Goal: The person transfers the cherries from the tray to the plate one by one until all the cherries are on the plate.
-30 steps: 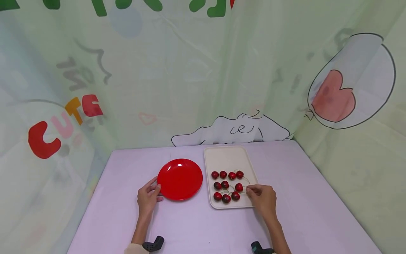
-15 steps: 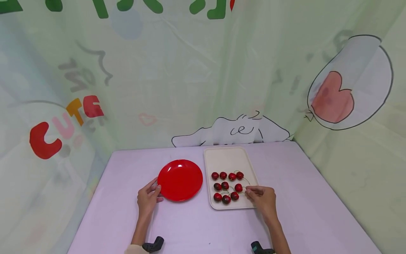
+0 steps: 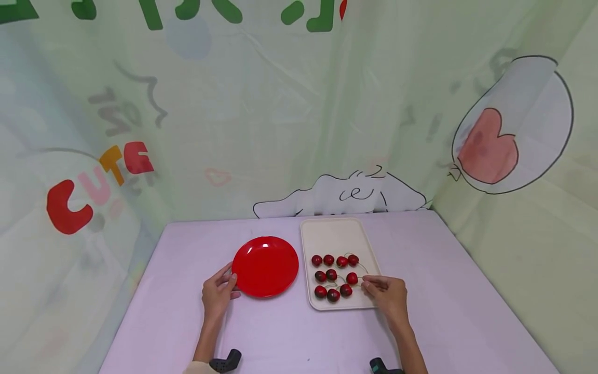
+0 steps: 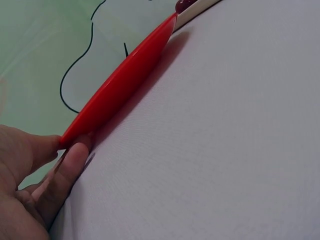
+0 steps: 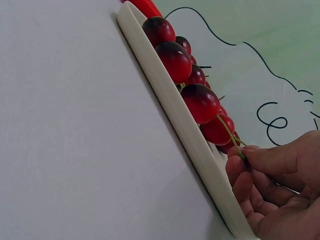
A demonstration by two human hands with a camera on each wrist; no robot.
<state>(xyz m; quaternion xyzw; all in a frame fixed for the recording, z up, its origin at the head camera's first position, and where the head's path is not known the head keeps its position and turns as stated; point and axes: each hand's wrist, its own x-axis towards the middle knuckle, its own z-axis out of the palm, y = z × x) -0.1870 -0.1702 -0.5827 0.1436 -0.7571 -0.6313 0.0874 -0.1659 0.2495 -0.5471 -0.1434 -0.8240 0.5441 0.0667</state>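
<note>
My left hand (image 3: 216, 295) pinches the near-left rim of a round red plate (image 3: 265, 267), thumb on top and fingers underneath. In the left wrist view the plate (image 4: 122, 82) looks slightly tilted, its held edge just off the cloth. My right hand (image 3: 389, 297) is over the right edge of a cream tray (image 3: 331, 234), on which several dark red cherries (image 3: 331, 274) lie in rough rows. Thumb and fingertips pinch a green stem (image 5: 230, 131) from the nearest cherry (image 5: 200, 103). A second stem reaches the same fingertips; whether it is gripped too is unclear.
Plate and tray stand side by side on a table with a pale lilac cloth (image 3: 280, 337), a narrow gap between them. A printed curtain (image 3: 261, 119) hangs behind the table and along both sides.
The head view has tilted up slightly. Both hands stay in place, left on the plate rim, right at the cherry stems; the cherries near the right fingertips have barely shifted.
</note>
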